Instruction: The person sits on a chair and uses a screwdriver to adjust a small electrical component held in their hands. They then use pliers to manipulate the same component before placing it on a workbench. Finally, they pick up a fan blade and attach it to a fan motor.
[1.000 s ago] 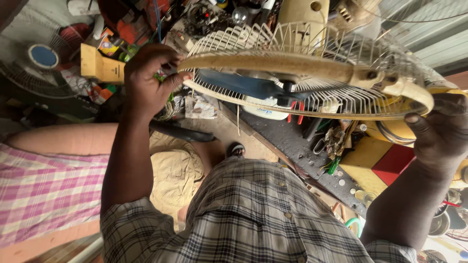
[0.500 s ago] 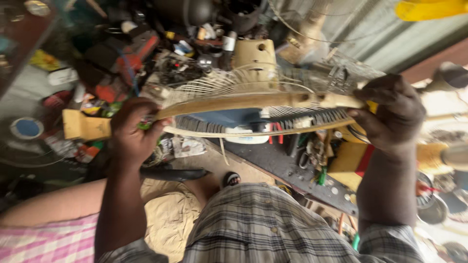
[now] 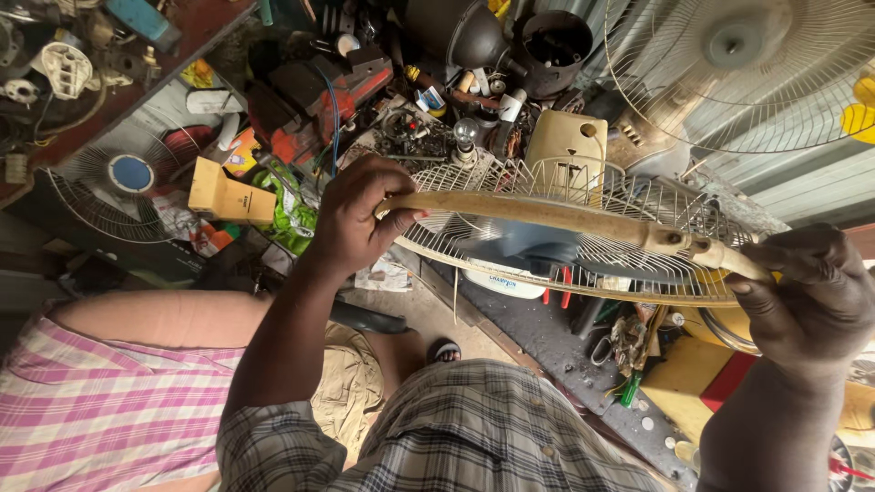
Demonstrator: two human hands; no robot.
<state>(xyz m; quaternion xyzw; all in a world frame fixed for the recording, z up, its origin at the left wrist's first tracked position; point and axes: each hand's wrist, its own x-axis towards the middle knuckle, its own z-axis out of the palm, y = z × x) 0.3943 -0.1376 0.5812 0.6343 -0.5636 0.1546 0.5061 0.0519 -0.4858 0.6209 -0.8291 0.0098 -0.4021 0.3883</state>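
Both hands grip the fan guard (image 3: 583, 232) by its cream rim — left hand (image 3: 351, 219) curled round one edge, right hand (image 3: 807, 296) clamped on the other, held level above the cluttered tabletop (image 3: 547, 342). The cage halves look joined with the blue blade (image 3: 519, 246) inside — no stand fitted yet.

The place is a crowded repair workshop. A corrugated metal wall (image 3: 802, 178) stands at the right. A dark workbench (image 3: 547, 337) runs across, covered with small parts. A red shelf (image 3: 137, 77) is at the upper left. Daylight comes in softly.
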